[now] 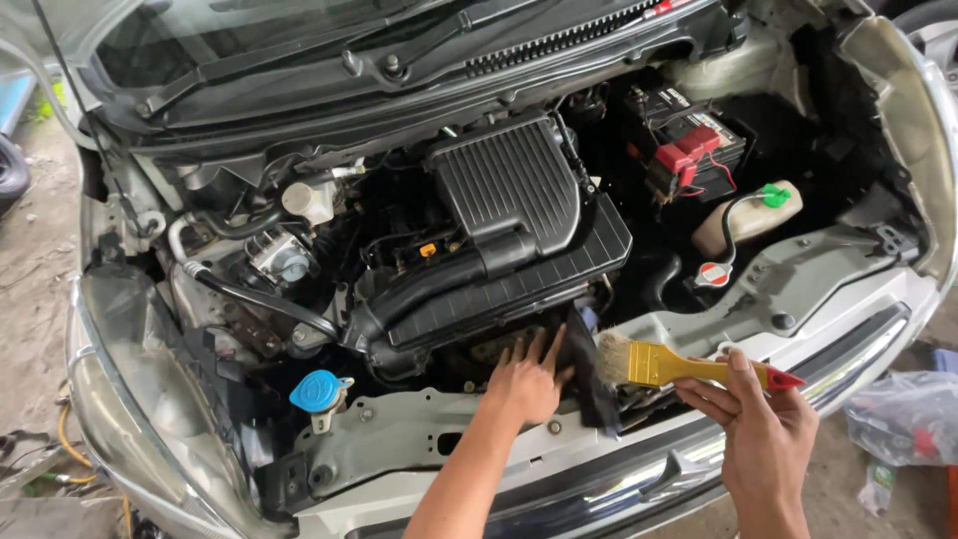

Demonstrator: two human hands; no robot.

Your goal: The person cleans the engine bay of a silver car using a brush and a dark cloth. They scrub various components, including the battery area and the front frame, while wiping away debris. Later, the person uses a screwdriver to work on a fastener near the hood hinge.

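Note:
I look down into the open engine bay of a white car. My left hand [526,379] rests flat, fingers spread, on the front of the engine, just below the black air filter housing [519,215], and touches a dark flat panel [591,374] standing on edge beside it. My right hand [760,424] grips the yellow handle of a paintbrush [667,366] with a red tip. The brush's pale bristles [612,359] point left and meet the dark panel.
A battery with red terminal covers [691,150] sits at the back right, a coolant tank with a green cap [750,215] beside it. A blue reservoir cap [317,390] is at the front left. The white front crossmember [419,439] runs below my hands. A plastic bag [906,414] lies on the ground at right.

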